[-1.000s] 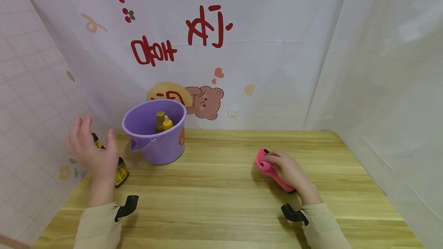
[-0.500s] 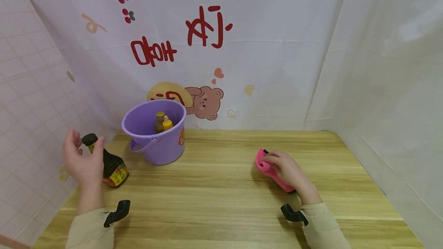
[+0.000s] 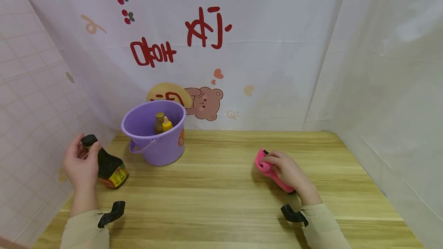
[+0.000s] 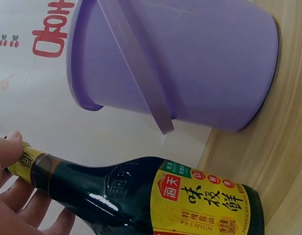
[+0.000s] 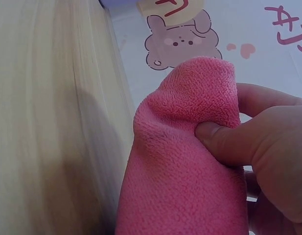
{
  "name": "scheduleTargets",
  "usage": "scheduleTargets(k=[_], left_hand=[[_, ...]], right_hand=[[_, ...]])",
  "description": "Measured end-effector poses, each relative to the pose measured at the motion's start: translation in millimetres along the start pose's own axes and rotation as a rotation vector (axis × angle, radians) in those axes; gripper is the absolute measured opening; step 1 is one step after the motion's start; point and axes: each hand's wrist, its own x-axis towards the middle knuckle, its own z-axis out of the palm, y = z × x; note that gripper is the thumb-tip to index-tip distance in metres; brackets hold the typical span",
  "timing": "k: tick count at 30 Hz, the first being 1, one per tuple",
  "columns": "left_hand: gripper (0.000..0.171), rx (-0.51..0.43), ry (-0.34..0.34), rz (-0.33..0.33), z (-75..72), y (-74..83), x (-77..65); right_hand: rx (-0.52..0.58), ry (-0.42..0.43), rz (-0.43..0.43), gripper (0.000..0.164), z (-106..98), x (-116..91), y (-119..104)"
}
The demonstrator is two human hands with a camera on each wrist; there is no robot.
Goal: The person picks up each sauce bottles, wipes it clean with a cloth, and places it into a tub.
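My left hand (image 3: 81, 166) is at the neck of a dark soy sauce bottle (image 3: 110, 165) with a black cap and a yellow label. In the left wrist view, the thumb lies on the yellow neck band and the fingers curl behind the neck of the bottle (image 4: 126, 193). The bottle stands on the table, left of the bucket. On the right, my right hand (image 3: 288, 170) pinches a pink fuzzy cloth (image 3: 265, 165) with dark bits showing at both ends. The right wrist view has the thumb pressed into the cloth (image 5: 185, 166), the other fingers behind it.
A purple bucket (image 3: 164, 149) stands at the back left, its handle hanging down in front. Inside are a brown bottle with a gold cap (image 3: 159, 120) and a yellow-capped bottle (image 3: 167, 125). Printed curtains (image 3: 277, 72) enclose the wooden table (image 3: 207, 203).
My left hand has moved left and down from in front of the soy sauce bottle to its neck, bringing the bottle into view. The right hand and pink cloth stay in place.
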Motion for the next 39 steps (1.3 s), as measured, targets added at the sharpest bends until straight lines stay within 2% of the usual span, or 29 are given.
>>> scheduleTargets(k=[10, 26, 33, 39], left_hand=[[0.045, 0.025, -0.009, -0.05, 0.7, -2.4, 3.6], [0.038, 0.019, -0.002, 0.003, 3.4, -2.5, 1.3], [0.04, -0.012, -0.071, -0.035, 1.6, 0.3, -6.3], [0.038, -0.04, -0.127, 0.001, 4.6, 8.8, -20.7]], right_hand=[[-0.003, -0.011, 0.01, 0.03, 0, -1, 1], [0.002, -0.014, 0.013, 0.031, 1, 0, 2], [-0.002, -0.018, 0.012, 0.032, 2, 0, 1], [0.001, -0.018, 0.006, 0.034, 2, 0, 0]])
